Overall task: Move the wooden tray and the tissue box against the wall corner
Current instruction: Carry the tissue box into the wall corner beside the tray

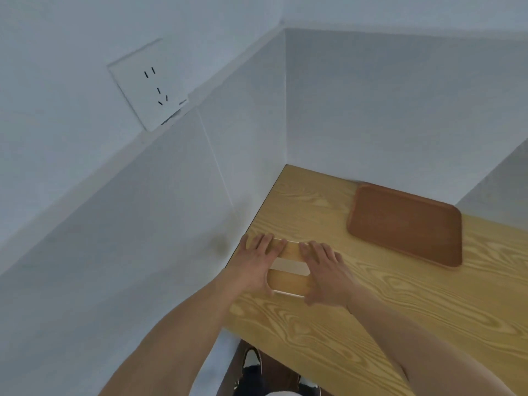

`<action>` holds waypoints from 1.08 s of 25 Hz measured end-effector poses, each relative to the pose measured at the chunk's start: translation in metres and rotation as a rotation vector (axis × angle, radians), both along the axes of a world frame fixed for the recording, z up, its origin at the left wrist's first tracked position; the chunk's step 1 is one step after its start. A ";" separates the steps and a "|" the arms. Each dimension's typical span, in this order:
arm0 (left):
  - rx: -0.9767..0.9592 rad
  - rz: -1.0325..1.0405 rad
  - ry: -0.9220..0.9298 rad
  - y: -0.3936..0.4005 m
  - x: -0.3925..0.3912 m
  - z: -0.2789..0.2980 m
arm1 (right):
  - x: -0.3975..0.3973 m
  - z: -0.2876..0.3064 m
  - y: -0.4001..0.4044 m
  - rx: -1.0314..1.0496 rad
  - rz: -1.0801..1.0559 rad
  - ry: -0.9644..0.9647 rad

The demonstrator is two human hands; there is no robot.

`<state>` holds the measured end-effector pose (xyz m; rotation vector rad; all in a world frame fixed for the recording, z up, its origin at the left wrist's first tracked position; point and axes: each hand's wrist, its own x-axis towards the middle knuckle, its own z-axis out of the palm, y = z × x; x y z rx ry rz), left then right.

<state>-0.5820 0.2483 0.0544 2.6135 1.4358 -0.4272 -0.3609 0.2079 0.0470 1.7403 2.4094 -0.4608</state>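
The tissue box [288, 274], light wood on top with a pale slot across it, stands near the left edge of the wooden table [371, 310]. My left hand [257, 264] grips its left end and my right hand [324, 271] grips its right end, fingers laid over the top. The reddish-brown wooden tray [405, 224] lies flat farther back to the right, its far edge touching the back wall. Bare tabletop separates the tray from the wall corner [285, 164].
White walls enclose the table at the back and left. A wall socket [148, 84] sits high on the left wall. A white block [497, 184] juts in at the back right. Below the table's front edge a shoe [251, 361] shows on the dark floor.
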 end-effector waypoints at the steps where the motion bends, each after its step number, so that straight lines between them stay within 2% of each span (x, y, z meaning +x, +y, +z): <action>1: -0.009 -0.023 0.014 0.013 -0.002 -0.002 | -0.005 -0.003 0.007 -0.002 -0.032 -0.001; 9: -0.118 -0.150 0.075 0.078 -0.013 -0.024 | -0.031 -0.022 0.043 -0.094 -0.188 -0.031; 19: -0.175 -0.131 0.065 0.092 -0.015 -0.029 | -0.031 -0.029 0.060 -0.142 -0.174 -0.045; 24: -0.208 -0.100 0.017 0.086 -0.020 -0.031 | -0.031 -0.027 0.050 -0.148 -0.173 -0.040; 27: -0.157 -0.047 -0.105 0.061 -0.029 -0.041 | -0.039 -0.023 0.024 -0.028 -0.176 -0.002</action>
